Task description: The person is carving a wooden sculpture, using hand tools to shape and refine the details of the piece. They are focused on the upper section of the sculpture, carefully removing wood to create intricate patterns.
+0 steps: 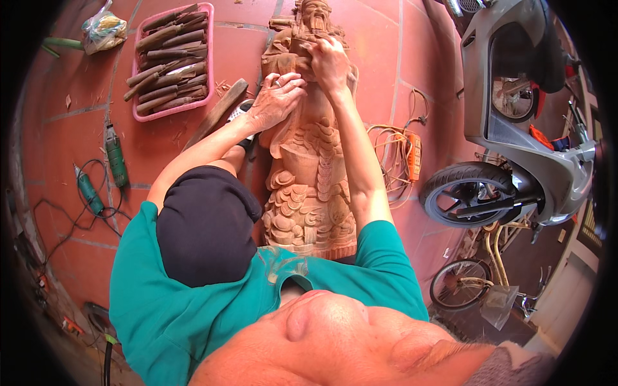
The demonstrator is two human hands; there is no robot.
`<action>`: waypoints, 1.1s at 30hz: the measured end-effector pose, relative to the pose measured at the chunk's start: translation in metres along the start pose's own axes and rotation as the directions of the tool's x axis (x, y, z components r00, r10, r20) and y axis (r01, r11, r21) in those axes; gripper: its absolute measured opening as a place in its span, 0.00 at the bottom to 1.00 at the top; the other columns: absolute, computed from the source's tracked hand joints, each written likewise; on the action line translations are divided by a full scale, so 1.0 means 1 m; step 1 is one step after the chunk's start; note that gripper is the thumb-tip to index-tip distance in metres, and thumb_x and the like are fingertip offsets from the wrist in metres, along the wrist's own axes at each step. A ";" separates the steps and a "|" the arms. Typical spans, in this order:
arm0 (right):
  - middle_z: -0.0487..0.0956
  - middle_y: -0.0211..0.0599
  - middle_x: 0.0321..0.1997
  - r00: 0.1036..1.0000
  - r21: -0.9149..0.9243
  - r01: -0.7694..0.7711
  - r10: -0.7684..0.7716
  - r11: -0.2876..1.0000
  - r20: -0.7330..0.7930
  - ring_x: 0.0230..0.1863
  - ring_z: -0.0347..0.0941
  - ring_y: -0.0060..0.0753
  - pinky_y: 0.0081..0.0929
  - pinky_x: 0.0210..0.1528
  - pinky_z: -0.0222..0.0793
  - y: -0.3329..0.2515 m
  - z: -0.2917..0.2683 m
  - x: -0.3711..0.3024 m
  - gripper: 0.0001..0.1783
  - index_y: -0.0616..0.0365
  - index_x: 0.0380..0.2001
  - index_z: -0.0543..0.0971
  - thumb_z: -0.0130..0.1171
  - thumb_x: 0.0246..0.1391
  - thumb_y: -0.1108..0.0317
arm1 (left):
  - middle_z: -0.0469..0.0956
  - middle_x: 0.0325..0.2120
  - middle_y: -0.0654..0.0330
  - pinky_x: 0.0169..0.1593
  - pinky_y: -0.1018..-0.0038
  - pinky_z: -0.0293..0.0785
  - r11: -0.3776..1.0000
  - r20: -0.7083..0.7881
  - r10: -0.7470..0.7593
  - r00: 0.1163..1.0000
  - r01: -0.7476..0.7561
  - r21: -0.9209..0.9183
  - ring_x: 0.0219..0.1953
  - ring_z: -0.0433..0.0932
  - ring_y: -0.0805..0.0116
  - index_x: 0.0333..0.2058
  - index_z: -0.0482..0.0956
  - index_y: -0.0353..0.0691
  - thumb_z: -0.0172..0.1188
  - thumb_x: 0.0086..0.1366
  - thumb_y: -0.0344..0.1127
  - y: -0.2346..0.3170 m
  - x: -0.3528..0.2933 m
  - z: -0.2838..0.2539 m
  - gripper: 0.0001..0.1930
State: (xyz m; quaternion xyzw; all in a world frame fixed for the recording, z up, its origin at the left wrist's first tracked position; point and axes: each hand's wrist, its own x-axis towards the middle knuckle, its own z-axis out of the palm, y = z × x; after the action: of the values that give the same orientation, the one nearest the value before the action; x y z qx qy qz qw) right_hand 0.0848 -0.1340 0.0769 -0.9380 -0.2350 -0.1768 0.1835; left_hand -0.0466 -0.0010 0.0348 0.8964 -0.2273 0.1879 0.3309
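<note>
A carved wooden statue (315,161) of a bearded, robed figure lies on the tiled floor in front of me, its head at the far end and its base near my body. My left hand (278,100), with a ring on one finger, rests on the statue's left side at the sleeve; its fingers are stretched over the wood. Across the figure's chest, my right hand (329,63) is closed with bent fingers against the carving. Whatever it pinches is hidden by the fingers. A long wooden piece (219,112) lies beside my left forearm.
At the far left, a pink basket (137,71) holds several wood-handled tools. Two green corded power tools (116,154) and a plastic bag (103,32) lie left of it. On the right are an orange power strip (414,157), a motorbike (508,128) and a bicycle (460,283).
</note>
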 end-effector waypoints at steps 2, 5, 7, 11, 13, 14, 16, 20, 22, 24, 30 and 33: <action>0.79 0.39 0.31 0.997 0.040 -0.066 0.065 0.997 0.034 0.36 0.78 0.44 0.38 0.38 0.74 0.010 -0.017 -0.018 0.08 0.55 0.25 0.81 0.66 0.51 0.64 | 0.74 0.53 0.65 0.64 0.63 0.51 1.000 0.006 0.000 1.000 0.000 0.009 0.63 0.65 0.68 0.45 0.77 0.45 0.55 0.64 0.31 0.000 0.002 -0.002 0.11; 0.78 0.40 0.34 0.995 0.066 -0.062 0.057 0.996 0.079 0.39 0.77 0.44 0.39 0.39 0.76 0.013 -0.023 -0.022 0.08 0.57 0.26 0.80 0.64 0.53 0.64 | 0.73 0.53 0.65 0.63 0.63 0.51 1.000 0.006 -0.014 1.000 0.014 0.011 0.63 0.65 0.68 0.45 0.76 0.46 0.55 0.64 0.31 0.001 -0.001 -0.001 0.11; 0.78 0.41 0.34 0.984 0.019 -0.137 0.134 0.990 0.121 0.39 0.77 0.45 0.39 0.39 0.76 0.002 -0.021 -0.015 0.08 0.58 0.27 0.81 0.64 0.53 0.64 | 0.73 0.53 0.65 0.64 0.63 0.51 1.000 -0.002 -0.016 1.000 0.016 0.018 0.64 0.64 0.69 0.45 0.76 0.46 0.55 0.64 0.31 0.000 -0.001 0.001 0.11; 0.78 0.41 0.32 0.997 0.007 -0.052 0.052 0.999 -0.050 0.35 0.77 0.47 0.41 0.37 0.73 -0.003 0.005 0.015 0.10 0.57 0.25 0.81 0.66 0.51 0.63 | 0.73 0.53 0.65 0.63 0.63 0.51 1.000 0.001 0.000 1.000 0.000 0.014 0.64 0.63 0.69 0.44 0.77 0.46 0.55 0.63 0.30 0.003 0.004 0.003 0.11; 0.78 0.42 0.31 0.996 0.063 -0.042 0.047 0.997 -0.081 0.35 0.77 0.47 0.41 0.37 0.73 -0.001 0.005 0.015 0.10 0.57 0.25 0.81 0.66 0.51 0.63 | 0.73 0.53 0.65 0.63 0.64 0.51 1.000 0.009 0.005 1.000 -0.005 -0.003 0.64 0.64 0.69 0.44 0.77 0.46 0.55 0.64 0.31 0.004 0.005 0.000 0.10; 0.78 0.42 0.31 0.994 0.087 -0.034 0.043 0.996 -0.096 0.35 0.77 0.47 0.41 0.37 0.73 0.002 0.007 0.014 0.10 0.57 0.25 0.81 0.66 0.51 0.63 | 0.73 0.53 0.65 0.63 0.64 0.51 1.000 0.002 0.011 1.000 -0.011 -0.003 0.64 0.64 0.69 0.44 0.77 0.46 0.55 0.64 0.31 0.002 0.003 0.001 0.10; 0.78 0.41 0.31 0.997 0.058 -0.049 0.052 0.997 -0.049 0.36 0.77 0.47 0.40 0.37 0.73 0.005 -0.002 0.001 0.09 0.58 0.25 0.80 0.66 0.51 0.64 | 0.73 0.53 0.65 0.63 0.63 0.51 1.000 -0.023 0.012 1.000 -0.012 0.005 0.64 0.64 0.69 0.44 0.77 0.46 0.55 0.65 0.32 -0.004 0.000 0.005 0.10; 0.77 0.40 0.31 0.993 0.125 -0.115 0.110 0.985 0.050 0.37 0.76 0.45 0.39 0.38 0.73 0.025 -0.028 -0.042 0.08 0.58 0.25 0.80 0.67 0.49 0.66 | 0.73 0.53 0.65 0.63 0.63 0.51 1.000 -0.001 -0.002 1.000 0.002 0.005 0.63 0.65 0.68 0.44 0.77 0.46 0.55 0.65 0.33 -0.002 0.001 -0.001 0.10; 0.77 0.40 0.29 0.989 0.179 -0.151 0.146 0.972 0.038 0.34 0.76 0.43 0.38 0.36 0.72 0.029 -0.030 -0.049 0.07 0.58 0.25 0.80 0.67 0.48 0.68 | 0.73 0.53 0.65 0.63 0.63 0.51 1.000 0.002 -0.001 1.000 0.001 0.010 0.63 0.65 0.68 0.45 0.76 0.47 0.54 0.65 0.33 0.000 0.000 0.001 0.10; 0.77 0.39 0.26 0.977 0.260 -0.210 0.212 0.943 0.020 0.30 0.76 0.41 0.35 0.33 0.72 0.027 -0.029 -0.047 0.06 0.60 0.24 0.80 0.68 0.47 0.70 | 0.73 0.53 0.65 0.64 0.63 0.51 1.000 0.008 -0.003 1.000 0.003 0.016 0.63 0.65 0.68 0.45 0.76 0.47 0.54 0.65 0.32 0.001 -0.001 0.003 0.10; 0.78 0.39 0.29 0.993 0.034 -0.120 0.120 0.992 0.005 0.35 0.77 0.44 0.40 0.36 0.72 -0.003 -0.019 -0.008 0.06 0.56 0.23 0.81 0.65 0.48 0.66 | 0.73 0.52 0.65 0.64 0.63 0.50 1.000 0.002 -0.005 1.000 0.005 0.009 0.63 0.64 0.68 0.45 0.77 0.46 0.54 0.65 0.31 0.002 0.002 0.005 0.10; 0.79 0.39 0.32 0.997 -0.052 0.036 -0.032 0.998 0.065 0.37 0.77 0.46 0.42 0.37 0.75 -0.002 -0.004 0.013 0.05 0.55 0.24 0.82 0.60 0.49 0.68 | 0.74 0.52 0.64 0.63 0.62 0.51 1.000 -0.018 0.004 1.000 -0.004 0.009 0.63 0.65 0.67 0.44 0.77 0.45 0.54 0.64 0.32 0.002 0.005 0.007 0.10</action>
State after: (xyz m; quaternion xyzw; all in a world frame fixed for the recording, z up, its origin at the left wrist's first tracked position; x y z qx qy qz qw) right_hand 0.0936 -0.1292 0.0864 -0.9435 -0.2519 -0.1561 0.1481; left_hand -0.0420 -0.0089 0.0334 0.8957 -0.2251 0.1978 0.3286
